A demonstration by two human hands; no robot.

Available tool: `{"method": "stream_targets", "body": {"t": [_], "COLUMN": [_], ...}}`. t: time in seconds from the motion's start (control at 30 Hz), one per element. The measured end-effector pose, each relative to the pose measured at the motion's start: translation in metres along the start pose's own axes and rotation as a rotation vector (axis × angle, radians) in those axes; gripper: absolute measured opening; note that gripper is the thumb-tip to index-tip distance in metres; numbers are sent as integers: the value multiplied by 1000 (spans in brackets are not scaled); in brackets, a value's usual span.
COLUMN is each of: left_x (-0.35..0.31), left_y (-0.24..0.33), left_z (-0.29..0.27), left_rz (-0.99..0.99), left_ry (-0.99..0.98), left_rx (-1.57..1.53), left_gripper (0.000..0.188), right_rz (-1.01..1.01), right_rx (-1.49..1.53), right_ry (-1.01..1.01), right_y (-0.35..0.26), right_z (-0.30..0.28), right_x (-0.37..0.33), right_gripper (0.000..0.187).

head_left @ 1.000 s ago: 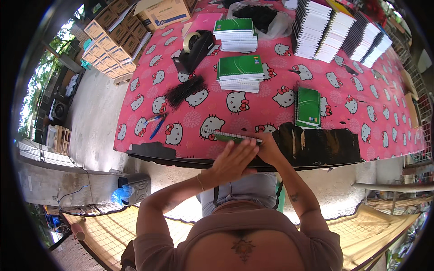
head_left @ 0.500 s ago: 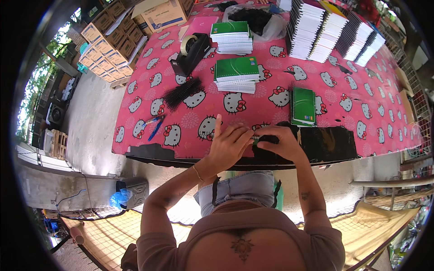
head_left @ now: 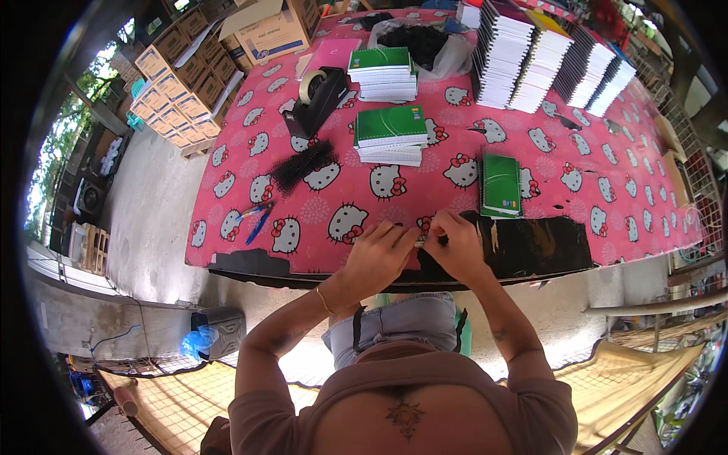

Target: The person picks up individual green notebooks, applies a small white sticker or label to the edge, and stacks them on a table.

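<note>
Close to the front edge of the table, my left hand (head_left: 379, 254) and my right hand (head_left: 455, 243) meet with curled fingers. Between their fingertips is a small, pale object (head_left: 421, 238), mostly covered by the fingers, so its kind does not show. Just beyond my right hand lies a green spiral notebook (head_left: 500, 186) with a black coil along its left side. Farther back are a stack of small green notebooks (head_left: 390, 129) and a second green stack (head_left: 383, 64). To the left, a bunch of black plastic coils (head_left: 302, 168) lies near blue-handled pliers (head_left: 258, 225).
A black tape dispenser (head_left: 318, 98) stands behind the coils. Tall piles of spiral notebooks (head_left: 506, 53) are at the back right, beside a clear bag of black coils (head_left: 417, 45). Cartons (head_left: 178, 83) are stacked at the far left. A worn black patch (head_left: 538, 246) covers the table's front edge.
My left hand's raised index finger has curled down toward the other fingers. My right hand's fingers have drawn into a tighter pinch. The view has shifted slightly.
</note>
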State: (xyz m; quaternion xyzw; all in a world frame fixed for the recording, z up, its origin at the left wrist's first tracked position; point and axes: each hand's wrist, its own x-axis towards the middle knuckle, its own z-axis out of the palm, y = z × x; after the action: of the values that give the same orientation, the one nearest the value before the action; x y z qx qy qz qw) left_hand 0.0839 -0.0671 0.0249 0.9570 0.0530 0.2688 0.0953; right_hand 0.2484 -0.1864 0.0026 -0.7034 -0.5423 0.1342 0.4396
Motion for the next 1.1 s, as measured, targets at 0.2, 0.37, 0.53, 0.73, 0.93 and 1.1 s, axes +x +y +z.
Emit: {"method": "stream_targets", "body": {"t": [0.2,0.37,0.53,0.73,0.93,1.1], "left_x": [51,101,96,67,23,0], "left_y": [12,-57,-142,-75,-57,-195], "left_z": [-33,-1,27,-12,16,-4], "left_rz": [-345,-56,63,25,50,-353], "left_ry": [113,380,197,254,209,339], "left_rx": [-373,-140,217,181,-179,488], "left_gripper": [22,22,35,31,28,25], "right_rz": [8,147,128,-163,151,156], "right_rx": [403,635,-329,-205,384,507], "right_ry": [392,500,383,369,84,122], "right_y": [-54,19,138,44,44,40], "right_z": [-14,-43,-118,-89,10,31], "right_x": [-17,0,17,36,-7,-3], "right_gripper": [61,54,58,72,50,42]}}
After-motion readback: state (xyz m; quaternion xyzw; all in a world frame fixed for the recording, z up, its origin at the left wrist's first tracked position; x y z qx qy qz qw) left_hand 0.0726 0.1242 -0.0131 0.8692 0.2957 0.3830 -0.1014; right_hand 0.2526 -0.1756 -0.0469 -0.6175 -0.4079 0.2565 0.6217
